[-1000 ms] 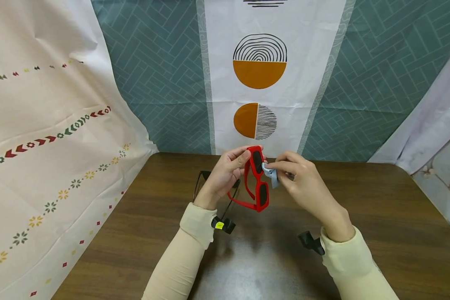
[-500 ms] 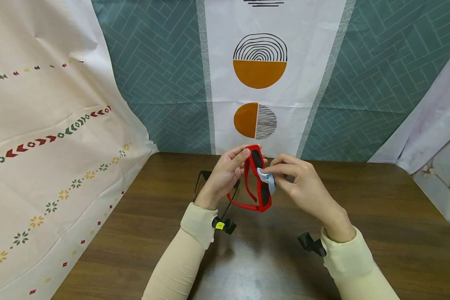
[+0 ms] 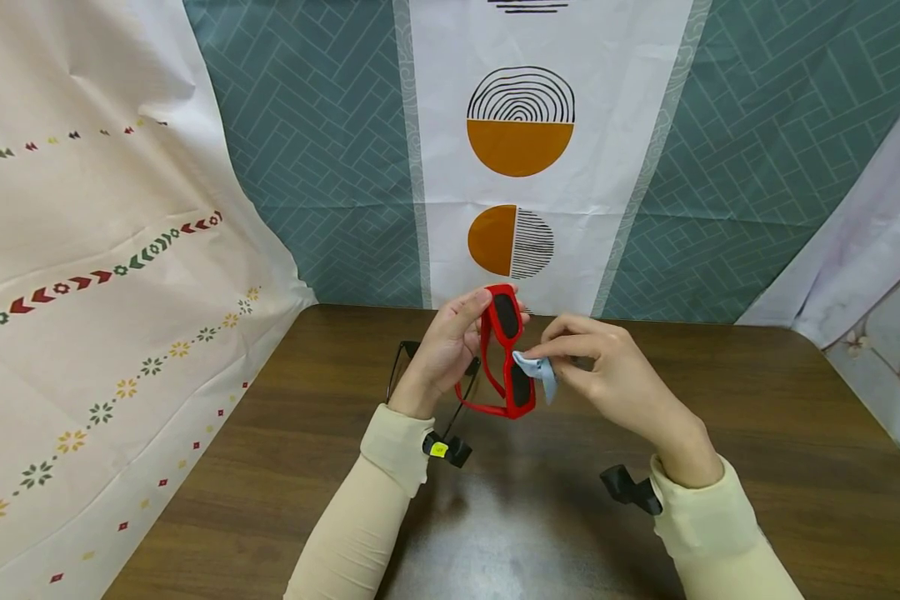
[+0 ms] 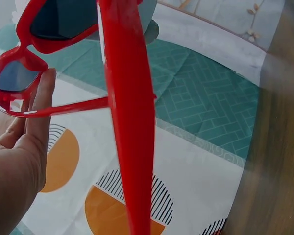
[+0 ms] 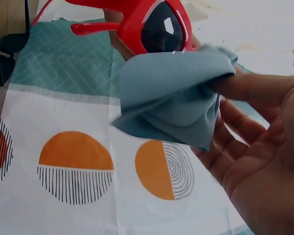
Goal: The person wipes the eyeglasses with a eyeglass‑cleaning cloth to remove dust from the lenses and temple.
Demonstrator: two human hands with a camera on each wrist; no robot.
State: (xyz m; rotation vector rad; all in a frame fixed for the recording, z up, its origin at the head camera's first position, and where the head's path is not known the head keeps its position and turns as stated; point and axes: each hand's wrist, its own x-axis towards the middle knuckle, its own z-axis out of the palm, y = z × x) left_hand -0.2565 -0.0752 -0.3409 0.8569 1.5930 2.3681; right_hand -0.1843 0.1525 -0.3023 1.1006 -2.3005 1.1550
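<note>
Maybe wiping is the step now. The left hand point(image 3: 444, 350) pinches the red glasses point(image 3: 507, 342), above the table point(image 3: 337, 375); right of the glasses, the right hand point(image 3: 618, 379) pinches the cloth point(image 3: 540, 372). More rubbing probably needs the glasses held still.

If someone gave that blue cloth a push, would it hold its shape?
Probably not: the cloth folds and droops from the right hand, so it seems floppy. Its edges look thin, so it's likely light too.

The left hand point(image 3: 444, 353) pinches near the pinching right hand point(image 3: 618, 377).
</note>
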